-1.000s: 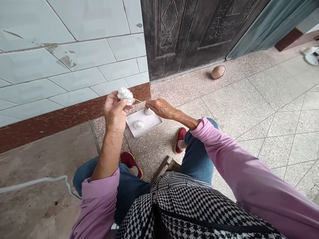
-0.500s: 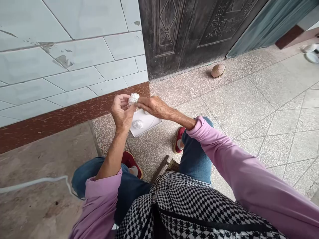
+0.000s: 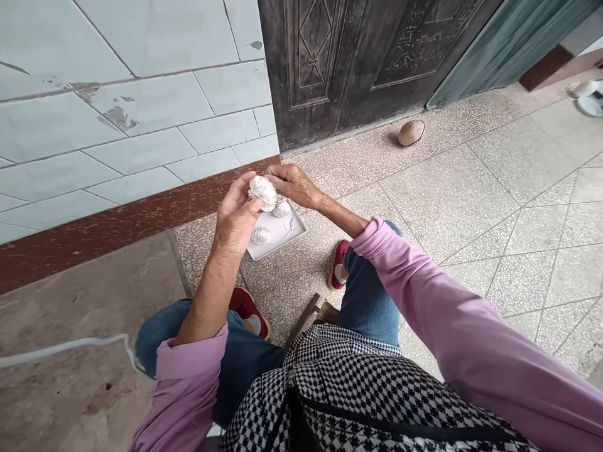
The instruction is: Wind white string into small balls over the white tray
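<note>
1. Fingers of the left hand (image 3: 235, 216) curl together around the underside of a crumpled silver foil ball (image 3: 262, 193), holding it above the tray.
2. Bent and close together, the fingers of the right hand (image 3: 293, 184) reach over the ball's far side. Their tips are touching it or just beside it, and the view cannot settle whether they pinch it.
3. Compared with the frame half a second earlier, the right hand has lifted away from the tray and the held ball has turned in the left fingers. The taut white thread seen between the hands a second ago no longer shows there.
4. Below the hands, a shallow white rectangular tray (image 3: 296, 231) sits on the floor. It carries two smaller silver foil balls (image 3: 260, 235) (image 3: 281, 208) and a thin, squiggling white thread (image 3: 288, 224).
5. Red sneakers (image 3: 339, 265) and blue jeans (image 3: 370, 295) lie below the arms, with a pink sleeve (image 3: 438, 295) on the right arm and a black-and-white checked apron (image 3: 358, 389) across the lap.
6. Farther out are a pale blue-green tiled wall (image 3: 141, 129), a dark embossed metal door (image 3: 320, 63) and a small brown oval object (image 3: 411, 133) on the speckled terrazzo floor (image 3: 438, 188).
</note>
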The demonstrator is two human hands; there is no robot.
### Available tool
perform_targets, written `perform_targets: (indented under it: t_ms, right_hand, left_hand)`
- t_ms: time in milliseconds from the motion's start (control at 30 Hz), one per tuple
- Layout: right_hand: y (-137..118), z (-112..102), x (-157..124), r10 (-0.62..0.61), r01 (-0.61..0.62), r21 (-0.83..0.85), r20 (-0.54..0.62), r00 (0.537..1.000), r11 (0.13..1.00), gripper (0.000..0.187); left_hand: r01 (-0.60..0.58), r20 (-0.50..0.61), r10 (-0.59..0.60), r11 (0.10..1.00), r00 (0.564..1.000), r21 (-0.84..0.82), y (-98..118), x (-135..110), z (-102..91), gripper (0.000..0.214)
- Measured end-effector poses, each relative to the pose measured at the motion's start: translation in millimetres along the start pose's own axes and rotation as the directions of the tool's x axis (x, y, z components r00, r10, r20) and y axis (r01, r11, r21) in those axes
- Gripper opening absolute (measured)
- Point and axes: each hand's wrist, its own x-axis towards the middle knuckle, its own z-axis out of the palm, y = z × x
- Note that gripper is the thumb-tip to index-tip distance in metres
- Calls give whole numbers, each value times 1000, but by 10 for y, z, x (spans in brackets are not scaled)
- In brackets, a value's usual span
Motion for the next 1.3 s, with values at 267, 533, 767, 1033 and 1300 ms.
perform_targets:
  t_ms: [267,533,767,1033,1300]
  right_hand:
    - [-307,179,-243,120,-75,-272,154,981,960,45]
    - [-431,149,-270,42,40,-308,255,966,951,33]
    - [-394,-140,-194,74,-63,-200,48,996,978,45]
    - [-363,-87,-156,70,-70,-35,-11,998,997,54]
    - [-170,151,-175,52,-28,-186,126,991,982,30]
  left_hand:
    - [-76,-254,91,995,963,68,-120,164,-229,53]
    - [-104,-254,215,916,943,388,-243,161,-248,51]
    - [60,77,-85,957,993,283,6,0,-144,52]
    - [120,81,-117,992,990,-35,66,-13,-88,56]
    - [-3,-132,2,1000,991,-14,-41,133,-233,47]
